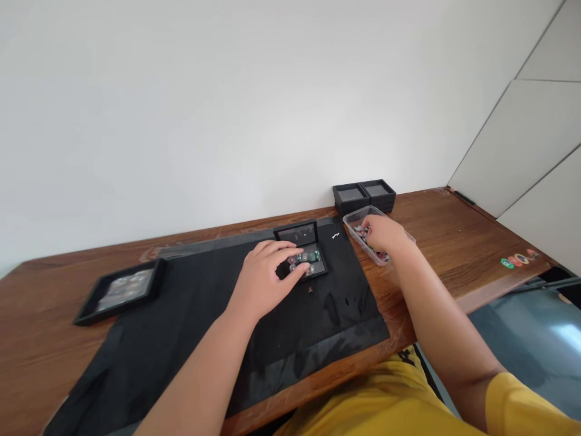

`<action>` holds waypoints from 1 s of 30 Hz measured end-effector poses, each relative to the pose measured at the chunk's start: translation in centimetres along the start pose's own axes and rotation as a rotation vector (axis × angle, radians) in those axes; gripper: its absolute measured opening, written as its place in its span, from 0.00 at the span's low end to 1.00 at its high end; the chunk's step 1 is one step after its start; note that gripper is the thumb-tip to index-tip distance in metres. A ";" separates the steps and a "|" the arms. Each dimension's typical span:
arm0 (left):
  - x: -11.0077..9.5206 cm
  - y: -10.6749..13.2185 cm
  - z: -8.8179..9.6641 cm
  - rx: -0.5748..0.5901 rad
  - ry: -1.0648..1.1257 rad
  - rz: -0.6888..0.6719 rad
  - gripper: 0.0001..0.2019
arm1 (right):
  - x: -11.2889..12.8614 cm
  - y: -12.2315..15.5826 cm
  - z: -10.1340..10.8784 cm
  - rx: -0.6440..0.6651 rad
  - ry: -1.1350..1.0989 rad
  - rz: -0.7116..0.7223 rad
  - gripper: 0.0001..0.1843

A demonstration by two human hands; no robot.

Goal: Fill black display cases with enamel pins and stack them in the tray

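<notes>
A small black box [323, 266] lies on the black mat with its lid [296, 233] raised at the back. Inside it sit several small, round, shiny pieces [305, 257], some greenish and some clear. My left hand [265, 272] is over the box's left side, thumb and fingers apart, the tips at the pieces. My right hand [385, 233] reaches down into a clear plastic tub [384, 259] of small mixed pieces [362, 231]. Its fingers are bent together among them, and the tips are partly hidden, so what they grip cannot be made out.
Two stacks of black square trays [364, 192] stand against the wall behind the tub. A larger black frame [120, 290] holding pale round pieces lies at the left. The black mat [195, 321] covers part of the wooden table [436, 236]. Coloured round stickers [520, 259] are at the right.
</notes>
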State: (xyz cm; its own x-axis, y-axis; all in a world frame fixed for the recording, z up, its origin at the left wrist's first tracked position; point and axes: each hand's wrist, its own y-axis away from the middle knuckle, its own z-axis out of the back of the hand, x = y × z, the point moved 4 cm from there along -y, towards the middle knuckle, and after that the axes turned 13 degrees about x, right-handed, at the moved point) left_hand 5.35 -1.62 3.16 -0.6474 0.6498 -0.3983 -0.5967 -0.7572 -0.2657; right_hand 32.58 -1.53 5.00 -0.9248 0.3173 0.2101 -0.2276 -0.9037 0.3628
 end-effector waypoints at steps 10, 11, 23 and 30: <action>-0.5 -0.3 -0.7 0.033 -0.043 -0.081 0.09 | 0.5 0.8 1.5 -0.220 -0.114 0.050 0.20; -0.7 -0.4 -1.0 0.050 -0.058 -0.086 0.09 | 0.5 0.9 1.6 -0.243 -0.125 0.055 0.19; -1.1 -0.6 -0.9 0.005 -0.066 -0.037 0.10 | 1.1 1.7 2.4 -0.391 -0.181 0.161 0.17; -0.7 -0.3 0.3 -0.116 -0.020 -0.015 0.12 | 1.1 1.8 2.6 -0.460 -0.400 0.300 0.12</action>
State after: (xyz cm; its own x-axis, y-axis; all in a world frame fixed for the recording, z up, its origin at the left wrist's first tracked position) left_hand 5.87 -1.85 3.82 -0.6487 0.6617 -0.3759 -0.5486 -0.7490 -0.3716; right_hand 31.95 -2.08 8.21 -0.8042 0.0358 0.5932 -0.1675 -0.9714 -0.1683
